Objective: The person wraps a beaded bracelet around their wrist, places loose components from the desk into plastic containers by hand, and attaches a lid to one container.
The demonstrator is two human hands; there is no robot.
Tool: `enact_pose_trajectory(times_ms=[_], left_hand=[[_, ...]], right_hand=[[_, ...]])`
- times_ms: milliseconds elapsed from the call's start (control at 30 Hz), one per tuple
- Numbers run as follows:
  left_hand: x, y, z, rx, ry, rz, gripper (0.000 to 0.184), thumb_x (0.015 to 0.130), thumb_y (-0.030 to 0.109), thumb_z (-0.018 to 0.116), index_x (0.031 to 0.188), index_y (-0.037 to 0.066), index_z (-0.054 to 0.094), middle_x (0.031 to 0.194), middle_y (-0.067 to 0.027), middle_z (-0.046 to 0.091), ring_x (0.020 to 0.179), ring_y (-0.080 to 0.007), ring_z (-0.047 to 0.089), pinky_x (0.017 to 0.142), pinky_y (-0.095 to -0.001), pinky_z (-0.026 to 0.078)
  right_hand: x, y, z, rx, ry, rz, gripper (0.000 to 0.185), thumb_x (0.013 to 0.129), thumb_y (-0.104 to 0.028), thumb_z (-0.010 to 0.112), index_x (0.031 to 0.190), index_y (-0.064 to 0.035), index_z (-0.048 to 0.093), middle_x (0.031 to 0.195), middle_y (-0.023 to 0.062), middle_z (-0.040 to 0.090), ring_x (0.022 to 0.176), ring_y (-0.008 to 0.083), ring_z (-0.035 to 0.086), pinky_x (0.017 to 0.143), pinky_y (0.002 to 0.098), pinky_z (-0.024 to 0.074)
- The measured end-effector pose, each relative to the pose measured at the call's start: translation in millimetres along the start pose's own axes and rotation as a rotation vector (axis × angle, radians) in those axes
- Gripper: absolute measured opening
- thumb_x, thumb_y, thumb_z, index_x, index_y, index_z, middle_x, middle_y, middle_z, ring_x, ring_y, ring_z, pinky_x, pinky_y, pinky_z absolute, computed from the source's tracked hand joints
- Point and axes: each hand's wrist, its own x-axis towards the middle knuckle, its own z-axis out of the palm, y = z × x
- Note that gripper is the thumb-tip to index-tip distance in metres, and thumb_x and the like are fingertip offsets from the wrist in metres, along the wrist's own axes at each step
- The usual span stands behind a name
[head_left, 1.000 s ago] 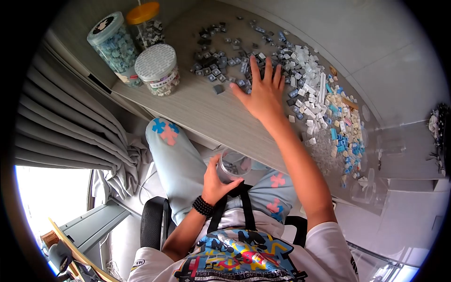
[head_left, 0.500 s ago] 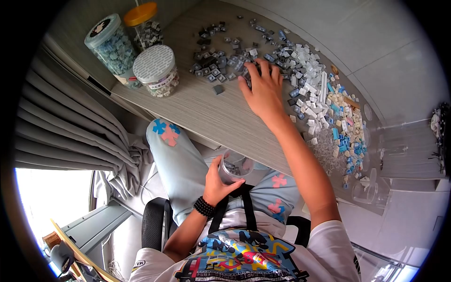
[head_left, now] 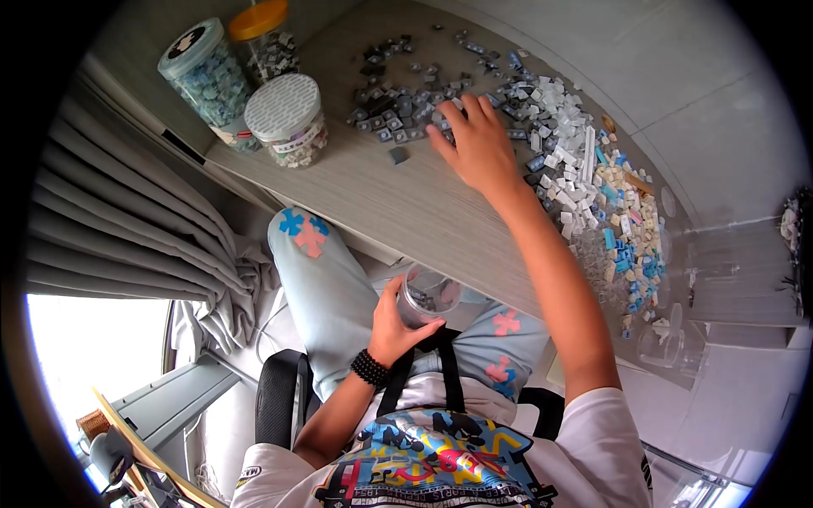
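My left hand is wrapped round a clear plastic jar above my lap; some grey pieces lie inside it. On the desk, my right hand rests over the near edge of the grey keycap-like pieces, its fingers apart and bent down onto them. Its fingertips touch the pieces, and nothing is seen gripped. A single dark grey piece lies apart, left of that hand. White pieces spread to the right of my right hand.
Three filled jars stand at the desk's left: one with a white lid, one with blue pieces, one with an orange lid. Blue and cream pieces, clear pieces and an empty clear container are at the right.
My right hand has come down from a spread pose above the grey pieces onto them, its fingers more bent. The left hand still holds the jar.
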Motion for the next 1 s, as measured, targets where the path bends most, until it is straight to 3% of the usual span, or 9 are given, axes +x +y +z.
enact_pose_trajectory(times_ms=[267, 1000], left_hand=[[0.6, -1.3, -0.2, 0.013, 0.001, 0.002, 0.101, 0.065, 0.027, 0.096, 0.143, -0.002, 0.039, 0.134, -0.0207, 0.059, 0.124, -0.0332, 0.060, 0.104, -0.0406, 0.047], [0.5, -2.9, 0.9, 0.037, 0.002, 0.036, 0.100, 0.065, 0.027, 0.096, 0.142, -0.001, 0.040, 0.133, -0.0202, 0.059, 0.122, -0.0330, 0.061, 0.103, -0.0406, 0.048]], right_hand=[[5.9, -4.4, 0.9, -0.155, -0.033, 0.052, 0.028, 0.092, -0.031, 0.070, 0.101, -0.0055, 0.065, 0.096, 0.0135, 0.065, 0.093, 0.0299, 0.067, 0.068, 0.0405, 0.0589], [15.2, 16.9, 12.4, -0.163, -0.062, 0.010, 0.032, 0.093, -0.036, 0.070, 0.111, -0.0095, 0.070, 0.094, 0.0135, 0.069, 0.089, 0.0296, 0.070, 0.064, 0.0388, 0.0596]])
